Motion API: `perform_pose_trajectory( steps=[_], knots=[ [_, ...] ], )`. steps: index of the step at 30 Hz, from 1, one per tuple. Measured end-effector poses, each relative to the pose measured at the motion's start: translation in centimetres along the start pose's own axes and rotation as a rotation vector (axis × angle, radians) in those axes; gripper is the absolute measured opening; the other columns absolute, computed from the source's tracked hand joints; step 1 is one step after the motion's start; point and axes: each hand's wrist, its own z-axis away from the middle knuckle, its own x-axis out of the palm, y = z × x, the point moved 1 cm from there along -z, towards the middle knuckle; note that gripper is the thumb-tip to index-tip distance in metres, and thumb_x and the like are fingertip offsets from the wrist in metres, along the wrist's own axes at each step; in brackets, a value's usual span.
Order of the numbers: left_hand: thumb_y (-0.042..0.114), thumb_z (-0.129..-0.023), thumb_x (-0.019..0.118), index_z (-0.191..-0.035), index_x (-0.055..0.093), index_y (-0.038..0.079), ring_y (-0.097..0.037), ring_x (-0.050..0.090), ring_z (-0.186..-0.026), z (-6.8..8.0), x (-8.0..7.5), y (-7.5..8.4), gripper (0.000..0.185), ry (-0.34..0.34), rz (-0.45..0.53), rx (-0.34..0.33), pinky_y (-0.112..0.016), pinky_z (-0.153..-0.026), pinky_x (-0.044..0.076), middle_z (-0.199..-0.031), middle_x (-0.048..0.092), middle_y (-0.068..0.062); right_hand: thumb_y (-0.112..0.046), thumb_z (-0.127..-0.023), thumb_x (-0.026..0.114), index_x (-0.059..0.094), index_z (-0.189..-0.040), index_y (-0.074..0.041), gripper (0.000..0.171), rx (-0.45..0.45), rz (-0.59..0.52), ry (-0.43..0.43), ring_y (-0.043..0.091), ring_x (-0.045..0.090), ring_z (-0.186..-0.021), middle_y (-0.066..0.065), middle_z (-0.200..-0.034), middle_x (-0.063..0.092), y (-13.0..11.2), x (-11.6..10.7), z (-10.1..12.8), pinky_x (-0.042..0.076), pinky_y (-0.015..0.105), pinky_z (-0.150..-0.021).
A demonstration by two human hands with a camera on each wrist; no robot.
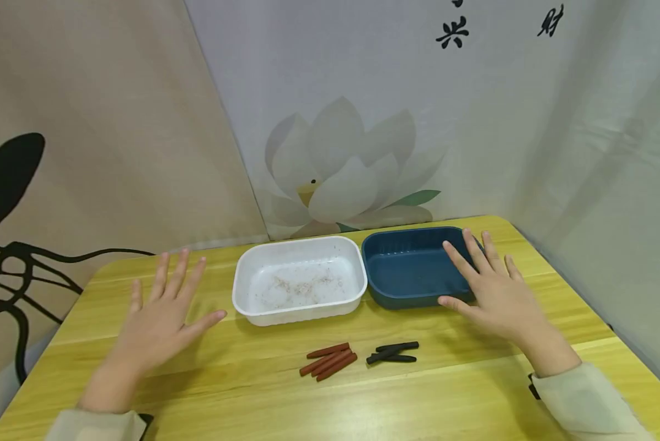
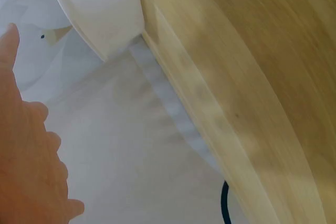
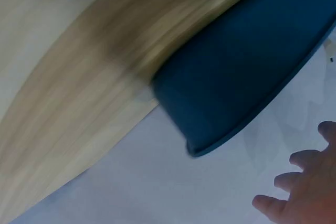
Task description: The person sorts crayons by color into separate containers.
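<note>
Wooden tabletop (image 1: pixel 208 392) carries reddish-brown sticks (image 1: pixel 330 359) near black sticks (image 1: pixel 393 353), between both spread, empty hands, left hand (image 1: pixel 161 321) and right hand (image 1: pixel 495 288); pinching one stick singly seems wisest.

Bright even light, soft shadows, wrist views motion-blurred

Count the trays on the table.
2. The white tray sits mid-table, to the left; the blue tray sits right beside it, with the right hand over its right end. The left hand is apart from the white one. None looks hidden.
</note>
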Motion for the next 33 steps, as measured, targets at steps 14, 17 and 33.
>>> perform_pose_trajectory(
  steps=[14, 17, 33],
  knots=[
    [0.068, -0.095, 0.046, -0.161, -0.005, 0.028, -0.025, -0.025, -0.152, -3.2, 1.5, 2.0, 0.093, -0.038, 0.060, 0.044, -0.075, -0.113, -0.007, -0.166, -0.018, 0.002, -0.068, -0.088, 0.057, 0.014, -0.161, -0.031, 0.092, -0.156, -0.026, 0.004, 0.035, -0.001, -0.156, 0.000, -0.169, -0.006, -4.8, 0.9, -1.8, 0.023, 0.071, -0.114],
    [0.069, -0.094, 0.046, -0.160, -0.004, 0.029, -0.024, -0.025, -0.152, -3.9, 2.0, 2.4, 0.093, -0.049, 0.064, 0.053, -0.075, -0.114, -0.004, -0.166, -0.018, 0.002, -0.068, -0.089, 0.056, 0.017, -0.161, -0.030, 0.090, -0.193, -0.040, 0.007, 0.036, 0.002, -0.156, 0.000, -0.169, -0.004, -6.0, 1.2, -2.0, 0.025, 0.069, -0.115],
    [0.074, -0.092, 0.041, -0.160, -0.001, 0.008, -0.025, -0.018, -0.154, -6.4, 4.3, 3.3, 0.104, -0.180, 0.093, 0.075, -0.069, -0.119, 0.003, -0.167, -0.014, -0.004, -0.058, -0.091, 0.061, 0.031, -0.157, -0.025, 0.080, -0.438, -0.100, 0.033, 0.034, 0.023, -0.153, 0.005, -0.165, 0.025, -12.1, 2.4, -3.1, 0.041, 0.056, -0.112]
  ],
)
